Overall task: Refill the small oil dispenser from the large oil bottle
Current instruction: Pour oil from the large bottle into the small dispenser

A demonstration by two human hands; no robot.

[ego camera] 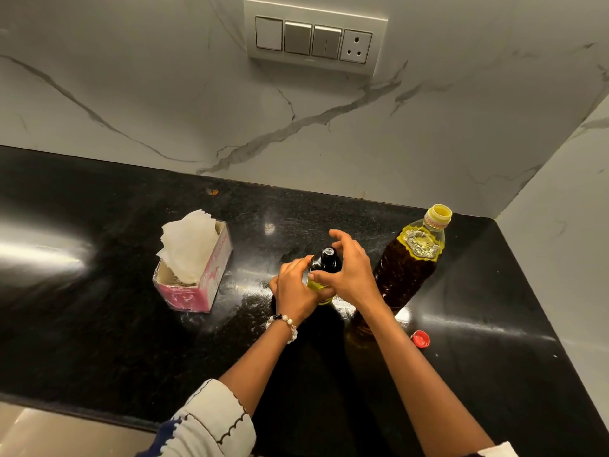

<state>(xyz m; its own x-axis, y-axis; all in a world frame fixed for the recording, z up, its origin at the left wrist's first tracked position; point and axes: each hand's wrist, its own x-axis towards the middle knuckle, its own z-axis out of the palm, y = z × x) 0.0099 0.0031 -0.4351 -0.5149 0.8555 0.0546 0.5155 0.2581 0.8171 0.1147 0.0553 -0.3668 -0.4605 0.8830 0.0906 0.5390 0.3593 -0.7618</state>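
While upright on table (99, 324): dispenser (324, 275)
Left hand (295, 288): dispenser body gripped
Right hand (349, 268): dispenser top gripped
Bottle (408, 258): uncapped, beside

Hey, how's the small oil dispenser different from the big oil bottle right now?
The small oil dispenser is far shorter than the large oil bottle. The dispenser has a dark top on it, while the bottle's yellow mouth is open, its red cap lying on the counter. The left hand and right hand both hold the dispenser; the bottle stands untouched. Both stand upright and hold yellowish oil.
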